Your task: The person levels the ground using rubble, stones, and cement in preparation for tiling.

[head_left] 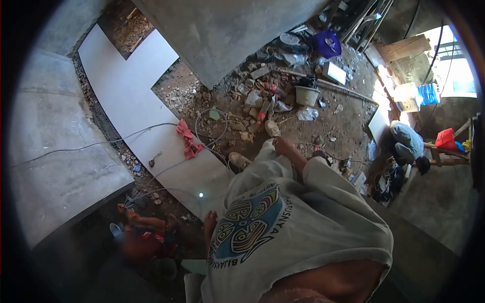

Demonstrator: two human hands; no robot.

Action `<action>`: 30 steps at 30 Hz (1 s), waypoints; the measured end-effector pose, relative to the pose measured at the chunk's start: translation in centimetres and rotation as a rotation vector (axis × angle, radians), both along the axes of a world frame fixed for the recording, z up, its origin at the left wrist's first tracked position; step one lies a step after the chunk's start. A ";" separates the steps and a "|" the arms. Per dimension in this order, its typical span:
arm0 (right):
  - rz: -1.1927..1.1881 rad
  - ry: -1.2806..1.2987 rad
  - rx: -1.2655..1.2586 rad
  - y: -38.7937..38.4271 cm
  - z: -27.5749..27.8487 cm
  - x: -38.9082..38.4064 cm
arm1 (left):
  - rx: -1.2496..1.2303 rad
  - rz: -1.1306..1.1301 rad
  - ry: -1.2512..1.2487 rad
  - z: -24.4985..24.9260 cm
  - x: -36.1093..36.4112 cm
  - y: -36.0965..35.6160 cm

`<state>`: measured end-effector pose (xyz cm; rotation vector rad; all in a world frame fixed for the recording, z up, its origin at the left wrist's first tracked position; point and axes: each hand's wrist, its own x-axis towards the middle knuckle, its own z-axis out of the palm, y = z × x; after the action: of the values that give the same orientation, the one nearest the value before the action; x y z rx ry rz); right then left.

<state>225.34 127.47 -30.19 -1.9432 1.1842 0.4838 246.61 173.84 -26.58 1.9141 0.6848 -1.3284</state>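
My left hand shows small beside the lower edge of my printed shirt, close to the white board; its fingertips look apart and hold nothing that I can see. At my light trouser leg, my right hand rests with its fingers turned down and hard to make out. Both my shoes stand on the dirt floor in front of me. A red cloth lies on the long white board, and a thin grey cable runs over it.
One person sits at the lower left, partly blurred. Another person bends down at the right. Rubble, a pale bucket, a purple container and a long pole lie ahead. Concrete walls stand around.
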 end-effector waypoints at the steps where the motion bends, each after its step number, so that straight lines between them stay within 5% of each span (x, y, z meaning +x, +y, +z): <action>1: 0.029 0.032 0.027 0.2 0.3 0.3 | 0.006 -0.017 -0.024 0.2 1.4 -0.2; 6: -0.081 0.315 0.077 0.5 -0.6 -0.4 | -0.188 -0.043 -0.200 1.9 8.0 -6.8; 12: -0.090 0.199 0.316 0.0 -0.5 -2.6 | -0.475 -0.094 -0.217 5.9 6.8 -16.0; 14: 0.138 -0.016 0.260 -0.6 1.9 -4.4 | -0.482 -0.161 -0.127 4.7 4.7 -16.6; 17: 0.367 0.074 0.192 -1.6 0.8 -4.5 | -0.250 -0.414 -0.026 2.9 1.0 -15.6; 21: 0.410 -0.069 0.109 -1.5 -3.7 -6.0 | -0.458 -0.669 -0.207 -8.3 -1.8 -4.4; 24: 0.094 0.138 -0.007 -0.2 -0.4 -4.4 | -0.136 -0.370 0.002 -3.2 -1.7 -4.1; 27: 0.181 0.210 -0.120 -0.2 -10.3 -6.2 | -0.112 -0.188 -0.054 1.1 -0.1 -4.3; 30: 0.113 0.250 -0.163 -0.8 0.4 -0.8 | -0.080 -0.108 -0.067 2.0 2.1 -4.3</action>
<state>224.54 126.68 -29.80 -2.1449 1.3078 0.7266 248.71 169.54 -24.57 1.9450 0.4947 -1.3302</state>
